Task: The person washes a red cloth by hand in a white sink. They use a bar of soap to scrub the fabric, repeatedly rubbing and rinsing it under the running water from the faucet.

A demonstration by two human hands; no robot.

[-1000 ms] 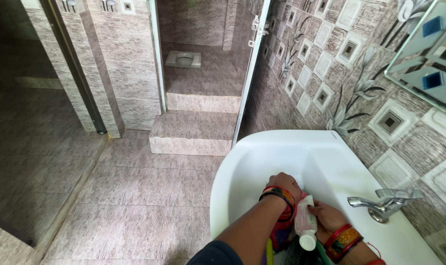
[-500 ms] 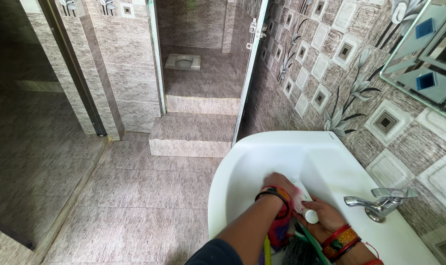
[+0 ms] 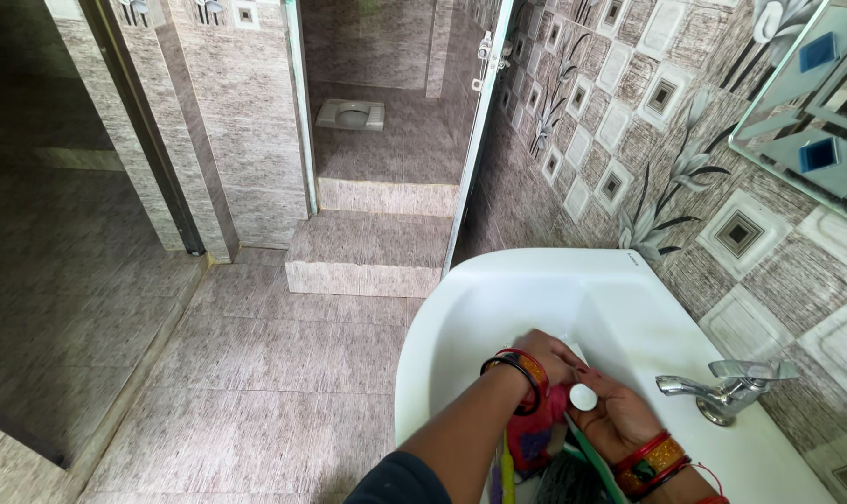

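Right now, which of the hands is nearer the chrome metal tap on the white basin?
Right hand: just left of the chrome metal tap. Left hand sits farther left, over the bowl.

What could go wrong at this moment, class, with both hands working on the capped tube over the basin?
1. The tube is pinched between the left hand and right hand right over the white washbasin; if the grip slips, it may drop into the bowl.
2. The round white cap, if loosened, might fall in too.
3. The metal tap juts out close beside the right wrist, so a quick movement could knock against it.
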